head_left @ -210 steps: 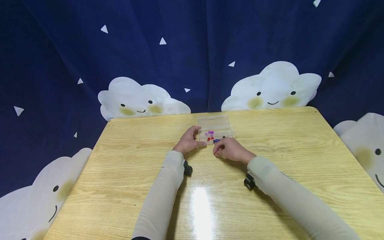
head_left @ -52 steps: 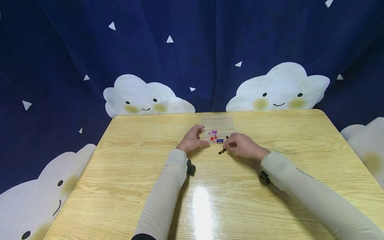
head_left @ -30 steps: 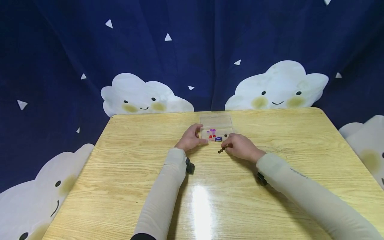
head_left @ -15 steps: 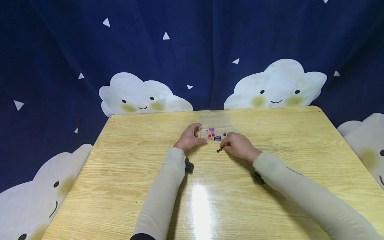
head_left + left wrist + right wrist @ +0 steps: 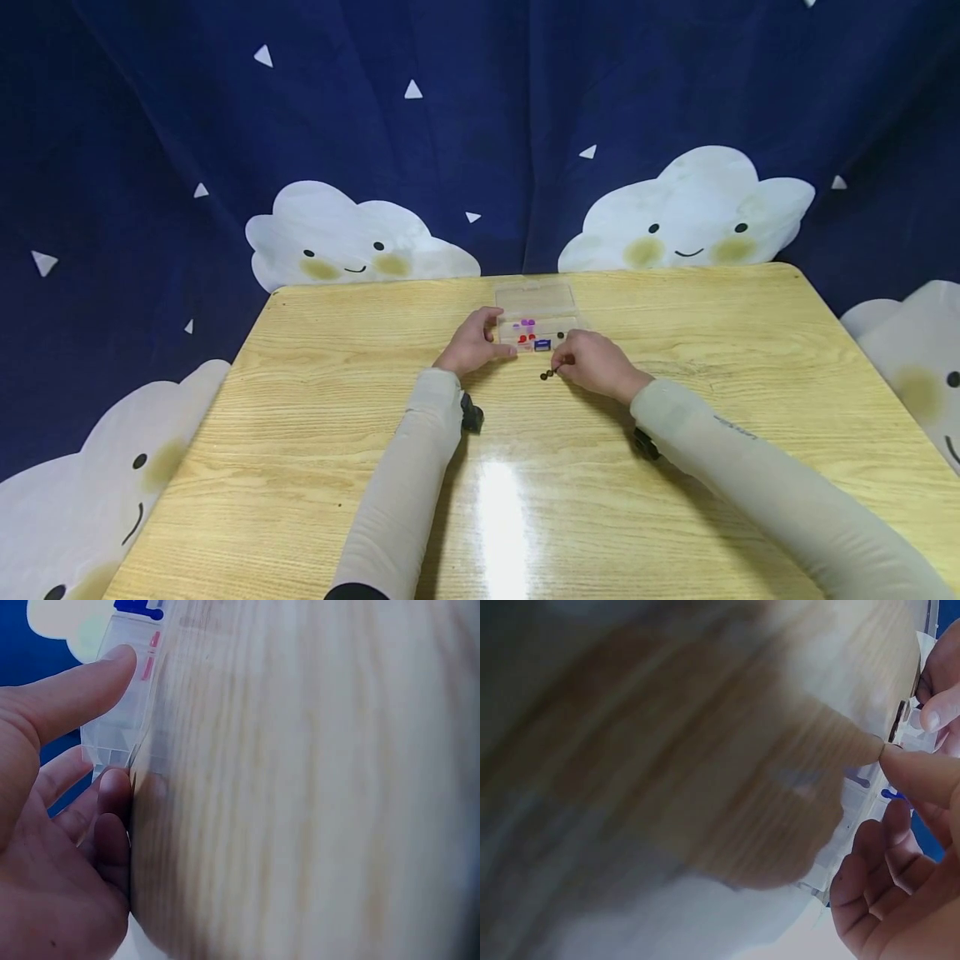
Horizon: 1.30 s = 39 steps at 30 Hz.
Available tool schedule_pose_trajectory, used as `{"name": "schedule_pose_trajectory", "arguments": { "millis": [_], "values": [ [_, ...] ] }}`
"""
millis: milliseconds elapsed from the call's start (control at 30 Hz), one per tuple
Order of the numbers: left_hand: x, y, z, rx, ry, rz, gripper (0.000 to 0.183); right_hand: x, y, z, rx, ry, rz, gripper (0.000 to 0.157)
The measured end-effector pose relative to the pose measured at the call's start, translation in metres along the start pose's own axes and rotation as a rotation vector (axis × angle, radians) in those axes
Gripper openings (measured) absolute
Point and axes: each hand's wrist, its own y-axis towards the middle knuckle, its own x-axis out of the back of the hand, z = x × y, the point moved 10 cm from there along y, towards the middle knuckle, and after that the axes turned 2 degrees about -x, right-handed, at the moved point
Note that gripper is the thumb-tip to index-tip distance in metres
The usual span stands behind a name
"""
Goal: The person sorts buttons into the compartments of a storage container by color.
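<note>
A clear plastic box [image 5: 507,330] with a raised lid [image 5: 535,297] lies near the table's far edge. My left hand [image 5: 474,340] holds its left end, thumb along the front wall and fingers behind, as the left wrist view shows. Inside are purple pieces [image 5: 528,322], red pieces [image 5: 522,339], a blue piece [image 5: 542,345] and a dark round piece [image 5: 560,335]. In front of the box, small dark round pieces [image 5: 543,377] lie in a short row. My right hand [image 5: 597,364] pinches at the row's right end between thumb and index finger; the pinched piece is mostly hidden.
The wooden table [image 5: 300,433] spreads around the box, with a bright reflection near its front. A dark blue curtain [image 5: 517,125] with clouds hangs behind the far edge. Both wrists carry black cameras [image 5: 471,414].
Seven seconds ago my right hand pinched a red piece and no dark row showed. Lately my right fingertips have shifted slightly left over the row, covering its right end. The left hand stays put.
</note>
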Motion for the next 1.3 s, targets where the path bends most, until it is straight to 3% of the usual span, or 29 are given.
{"name": "schedule_pose_trajectory", "arguments": {
  "millis": [300, 533, 1300],
  "values": [
    [0.001, -0.001, 0.001, 0.005, -0.005, -0.001, 0.079, -0.001, 0.001, 0.0, 0.008, 0.021, 0.01, 0.01],
    [0.002, 0.001, 0.003, 0.008, -0.006, -0.002, 0.078, 0.004, 0.003, -0.007, 0.013, 0.097, 0.018, 0.01],
    [0.0, 0.0, 0.003, -0.003, -0.027, 0.001, 0.079, 0.041, 0.009, -0.031, -0.01, 0.192, -0.121, 0.013]
  ]
}}
